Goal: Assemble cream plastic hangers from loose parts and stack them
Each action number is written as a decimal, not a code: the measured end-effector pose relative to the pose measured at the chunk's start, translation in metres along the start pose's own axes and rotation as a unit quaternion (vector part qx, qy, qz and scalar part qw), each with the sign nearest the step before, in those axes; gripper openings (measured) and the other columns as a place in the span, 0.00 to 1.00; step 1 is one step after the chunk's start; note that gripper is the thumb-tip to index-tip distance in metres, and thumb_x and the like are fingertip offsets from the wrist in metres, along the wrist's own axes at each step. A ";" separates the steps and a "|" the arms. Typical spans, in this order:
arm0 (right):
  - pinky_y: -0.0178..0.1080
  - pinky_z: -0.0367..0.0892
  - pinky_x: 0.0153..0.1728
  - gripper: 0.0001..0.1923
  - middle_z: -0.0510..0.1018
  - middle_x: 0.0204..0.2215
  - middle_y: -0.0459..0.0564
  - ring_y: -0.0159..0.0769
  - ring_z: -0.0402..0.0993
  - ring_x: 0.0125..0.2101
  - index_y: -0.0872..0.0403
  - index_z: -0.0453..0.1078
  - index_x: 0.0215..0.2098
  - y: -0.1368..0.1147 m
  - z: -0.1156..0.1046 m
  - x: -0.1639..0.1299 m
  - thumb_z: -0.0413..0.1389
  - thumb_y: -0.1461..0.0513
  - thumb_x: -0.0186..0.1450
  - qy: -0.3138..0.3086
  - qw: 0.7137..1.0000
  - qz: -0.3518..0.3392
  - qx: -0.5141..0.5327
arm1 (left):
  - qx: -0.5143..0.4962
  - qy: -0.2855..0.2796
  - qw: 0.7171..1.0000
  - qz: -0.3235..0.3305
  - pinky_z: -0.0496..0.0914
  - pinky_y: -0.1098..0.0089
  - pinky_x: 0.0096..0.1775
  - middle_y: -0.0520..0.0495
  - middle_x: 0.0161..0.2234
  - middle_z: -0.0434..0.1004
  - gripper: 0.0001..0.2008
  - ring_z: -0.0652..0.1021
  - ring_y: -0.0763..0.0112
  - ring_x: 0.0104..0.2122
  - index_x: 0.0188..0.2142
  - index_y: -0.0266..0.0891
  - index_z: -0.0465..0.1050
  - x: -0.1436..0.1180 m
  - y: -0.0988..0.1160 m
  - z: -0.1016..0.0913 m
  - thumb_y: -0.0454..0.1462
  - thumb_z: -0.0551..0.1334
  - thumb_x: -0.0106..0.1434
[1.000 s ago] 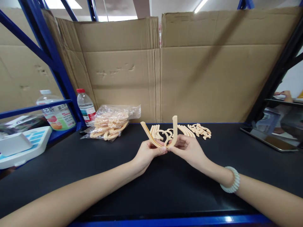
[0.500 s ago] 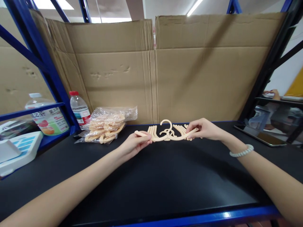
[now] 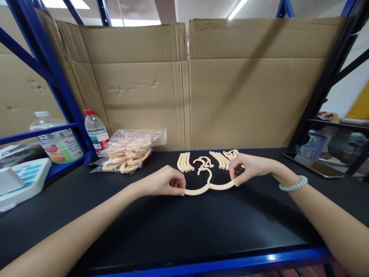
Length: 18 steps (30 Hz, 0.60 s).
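Left hand and right hand each pinch one end of the hanger, low over the table or resting on it, can't tell which. Its hook sits close before the loose hooks; a careless push might tangle them

Fingers pinching beige hanger, black tabletop

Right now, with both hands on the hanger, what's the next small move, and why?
Probably lower the hanger gently and let go: the left hand and right hand grip opposite ends, the hook looks joined between them, with the hanger at or just above the black tabletop.
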State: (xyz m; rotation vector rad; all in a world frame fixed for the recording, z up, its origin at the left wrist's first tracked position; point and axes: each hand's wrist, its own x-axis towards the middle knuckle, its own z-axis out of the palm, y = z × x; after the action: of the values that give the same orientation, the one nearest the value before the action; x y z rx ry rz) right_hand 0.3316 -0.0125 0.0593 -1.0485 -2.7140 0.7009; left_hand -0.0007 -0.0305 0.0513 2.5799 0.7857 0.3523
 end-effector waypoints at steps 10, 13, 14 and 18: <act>0.33 0.57 0.24 0.13 0.71 0.19 0.44 0.29 0.62 0.22 0.56 0.77 0.28 0.006 0.005 0.003 0.64 0.53 0.54 0.016 0.999 0.030 0.040 | 0.032 0.041 0.998 -0.019 0.67 0.76 0.30 0.49 0.27 0.77 0.06 0.74 0.73 0.26 0.29 0.37 0.76 0.003 -0.007 0.007 0.37 0.64 0.58; 0.33 0.57 0.24 0.13 0.72 0.20 0.44 0.29 0.63 0.22 0.56 0.77 0.28 0.004 0.005 0.004 0.63 0.53 0.54 0.004 0.999 0.025 0.046 | 0.026 0.045 0.999 -0.005 0.66 0.76 0.29 0.50 0.26 0.76 0.05 0.74 0.73 0.25 0.29 0.37 0.76 0.003 -0.008 0.006 0.37 0.63 0.58; 0.33 0.57 0.25 0.13 0.72 0.20 0.44 0.29 0.63 0.23 0.55 0.77 0.28 0.003 0.005 0.003 0.63 0.53 0.54 -0.006 0.999 0.020 0.042 | 0.024 0.035 0.999 -0.001 0.66 0.76 0.29 0.50 0.26 0.76 0.05 0.74 0.73 0.25 0.29 0.37 0.76 0.002 -0.007 0.006 0.37 0.63 0.57; 0.33 0.57 0.25 0.12 0.71 0.20 0.43 0.29 0.62 0.23 0.55 0.76 0.28 0.000 0.003 0.003 0.63 0.53 0.55 -0.020 1.000 0.004 0.023 | 0.037 0.020 0.999 -0.002 0.66 0.75 0.30 0.50 0.26 0.76 0.04 0.74 0.73 0.26 0.28 0.37 0.76 0.001 -0.001 0.003 0.35 0.63 0.56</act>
State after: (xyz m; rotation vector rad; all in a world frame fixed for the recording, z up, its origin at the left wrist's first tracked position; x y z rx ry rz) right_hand 0.3286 -0.0121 0.0569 -1.0450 -2.7137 0.7903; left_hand 0.0008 -0.0295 0.0487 2.6464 0.8334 0.3805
